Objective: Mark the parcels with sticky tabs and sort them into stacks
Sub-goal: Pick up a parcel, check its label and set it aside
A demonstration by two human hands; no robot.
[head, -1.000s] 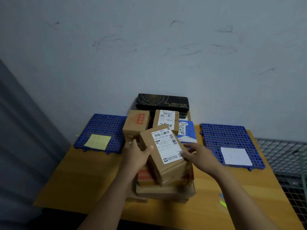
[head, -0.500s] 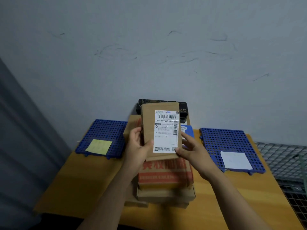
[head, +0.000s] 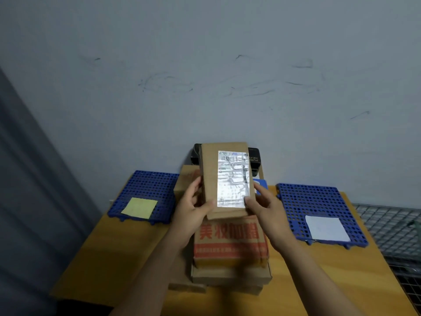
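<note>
I hold a small brown cardboard parcel (head: 211, 179) upright above the pile, its white shipping label facing me and glaring. My left hand (head: 193, 210) grips its lower left edge, thumb on the front. My right hand (head: 264, 208) holds its lower right edge, thumb on the label. Below lies a parcel with red print (head: 230, 242) on top of flatter cardboard parcels (head: 230, 275). Further parcels behind are mostly hidden. A blue grid tile (head: 148, 185) at the left carries a yellow sticky note (head: 140, 207). A blue grid tile (head: 319, 201) at the right carries a white note (head: 327, 228).
A black box (head: 254, 158) stands against the grey wall behind the pile. The wooden table (head: 114, 254) ends at the left beside a grey curtain. A wire mesh rack (head: 396, 226) borders the table's right side.
Both hands lifted the labelled parcel off the pile and turned it upright. Since half a second ago it has tilted slightly, so the label now glares.
</note>
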